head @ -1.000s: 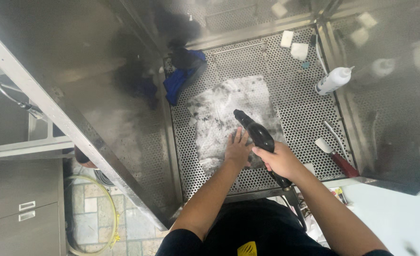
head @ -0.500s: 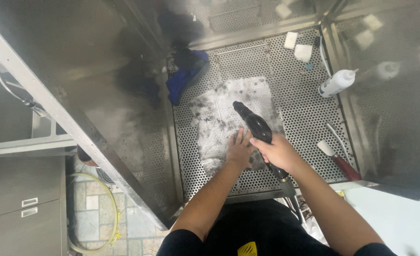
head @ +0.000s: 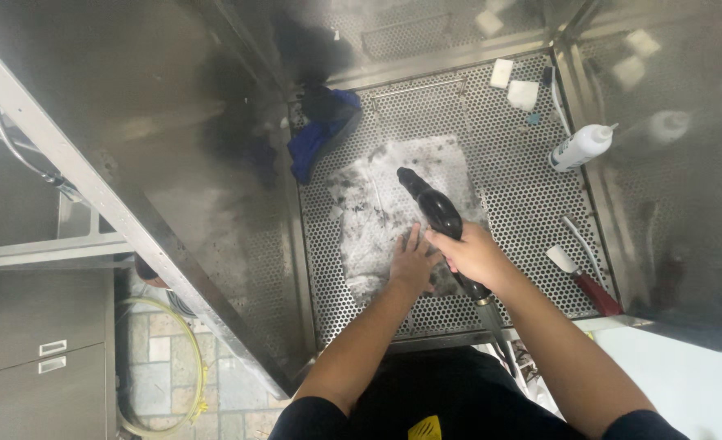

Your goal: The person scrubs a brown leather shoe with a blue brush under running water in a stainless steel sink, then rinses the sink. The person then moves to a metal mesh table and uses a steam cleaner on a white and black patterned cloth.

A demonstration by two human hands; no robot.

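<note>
While the left hand [head: 414, 262] lay flat on the stained cloth [head: 393, 208] | right hand [head: 473, 254] gripped black spray gun [head: 436, 210] | step: cleaning cloth | next: steady aim needed.

I have single head view only, no second view to share. Camera sits above wearer, faces steeply down into steel-walled booth with perforated counter [head: 532, 204]. Forearms enter from bottom edge; both hands near frame centre, close range. Tiled floor [head: 161, 358] visible lower left.

Black short sleeves (arms bare)
</note>
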